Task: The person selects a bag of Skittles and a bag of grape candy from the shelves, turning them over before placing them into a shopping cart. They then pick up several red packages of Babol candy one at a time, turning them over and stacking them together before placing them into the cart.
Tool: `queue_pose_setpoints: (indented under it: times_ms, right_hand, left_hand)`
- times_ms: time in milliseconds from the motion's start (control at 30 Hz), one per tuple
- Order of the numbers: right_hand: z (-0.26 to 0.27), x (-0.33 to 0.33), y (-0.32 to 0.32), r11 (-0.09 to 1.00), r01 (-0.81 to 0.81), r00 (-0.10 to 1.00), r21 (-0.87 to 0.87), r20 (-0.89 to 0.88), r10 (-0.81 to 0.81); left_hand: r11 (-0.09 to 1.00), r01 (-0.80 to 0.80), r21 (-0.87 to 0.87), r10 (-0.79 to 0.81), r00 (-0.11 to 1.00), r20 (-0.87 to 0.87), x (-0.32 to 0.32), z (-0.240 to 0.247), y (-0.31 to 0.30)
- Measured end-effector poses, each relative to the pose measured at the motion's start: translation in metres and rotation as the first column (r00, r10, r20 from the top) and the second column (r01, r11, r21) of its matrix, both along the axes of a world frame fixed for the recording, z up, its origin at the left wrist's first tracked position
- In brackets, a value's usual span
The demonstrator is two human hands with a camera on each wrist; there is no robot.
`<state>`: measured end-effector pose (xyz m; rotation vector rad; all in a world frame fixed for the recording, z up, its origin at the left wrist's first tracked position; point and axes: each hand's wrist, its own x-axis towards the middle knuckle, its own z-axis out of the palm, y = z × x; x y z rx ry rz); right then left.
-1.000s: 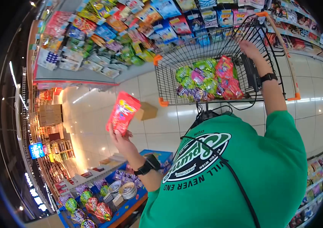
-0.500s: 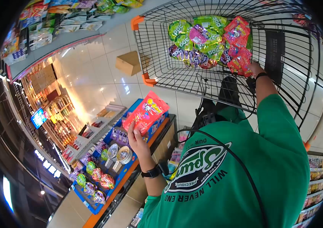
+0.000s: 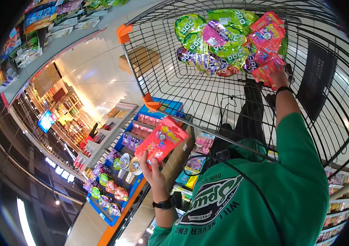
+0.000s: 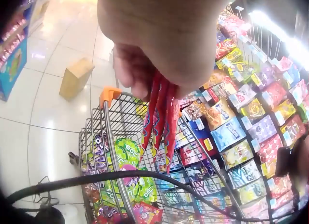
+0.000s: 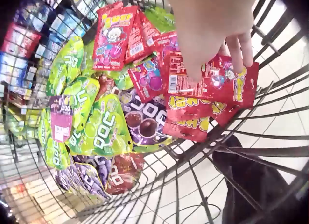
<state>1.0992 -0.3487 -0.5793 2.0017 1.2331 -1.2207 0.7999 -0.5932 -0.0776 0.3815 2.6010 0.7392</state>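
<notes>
I logged the red packets [image 3: 161,141] as pinched in a stack by the left hand [image 3: 153,170]. They were held just outside the cart [image 3: 151,103], near its orange corner. A second before, they had been raised higher over the floor. The right hand [image 3: 280,78] had left the cart's top rail and gone down inside. Its fingers were curled over other red packets [image 5: 207,86] on the pile of green and purple pouches [image 5: 104,130]. I judged that batch to have reached the pile, the left stack not yet.
</notes>
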Motion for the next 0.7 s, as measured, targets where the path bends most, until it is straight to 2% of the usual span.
queue_pose_setpoints:
  times_ms: [67, 100, 133, 233, 267, 333, 400, 467, 533, 600, 633, 700]
  right_hand:
    - [0.006, -0.002, -0.002, 0.99, -0.126, 0.988, -0.061, 0.083, 0.131]
    - [0.023, -0.013, -0.001, 0.994, -0.103, 0.985, -0.034, 0.134, 0.107]
    - [0.016, -0.011, -0.008, 0.994, -0.099, 0.986, -0.04, 0.133, 0.104]
    - [0.002, -0.001, -0.02, 0.939, -0.331, 0.943, -0.091, -0.004, 0.332]
    - [0.008, 0.0, -0.019, 0.941, -0.328, 0.944, -0.083, 0.002, 0.33]
    - [0.023, 0.003, -0.013, 0.924, -0.376, 0.919, 0.065, -0.097, 0.381]
    - [0.016, 0.015, 0.004, 0.934, -0.336, 0.932, 0.119, -0.1, 0.348]
    - [0.028, 0.023, 0.024, 0.966, -0.218, 0.909, 0.14, -0.331, 0.253]
    - [0.047, 0.023, 0.046, 0.97, -0.156, 0.917, 0.185, -0.338, 0.211]
    - [0.067, 0.024, 0.073, 0.972, -0.036, 0.922, 0.234, -0.367, 0.123]
    - [0.075, 0.024, 0.085, 0.95, -0.057, 0.909, 0.307, -0.378, 0.177]
    - [0.125, 0.019, 0.1, 0.922, -0.049, 0.887, 0.385, -0.407, 0.217]
  left_hand:
    - [0.996, -0.074, 0.058, 0.072, 0.997, 0.03, 0.003, 0.0, 0.004]
    - [0.996, -0.072, 0.048, 0.071, 0.997, 0.027, 0.002, -0.001, 0.003]
    - [0.996, -0.068, 0.063, 0.066, 0.997, 0.032, 0.0, -0.002, 0.0]
    - [0.991, -0.059, 0.12, 0.052, 0.997, 0.064, -0.006, -0.001, -0.007]
    - [0.985, -0.064, 0.162, 0.05, 0.995, 0.085, -0.007, 0.0, -0.009]
    - [0.982, -0.035, 0.183, 0.019, 0.996, 0.085, -0.011, 0.001, -0.01]
    - [0.975, -0.006, 0.222, -0.012, 0.997, 0.081, -0.015, -0.001, -0.01]
    - [0.941, -0.048, 0.336, 0.02, 0.996, 0.087, -0.019, 0.0, -0.011]
    - [0.942, -0.017, 0.334, 0.011, 1.0, 0.021, -0.035, -0.008, -0.036]
    - [0.873, -0.166, 0.459, 0.06, 0.97, 0.237, -0.043, -0.009, -0.038]
    - [0.85, -0.164, 0.5, 0.062, 0.975, 0.216, -0.045, -0.009, -0.036]
    - [0.808, -0.115, 0.578, 0.001, 0.981, 0.194, -0.055, -0.008, -0.04]
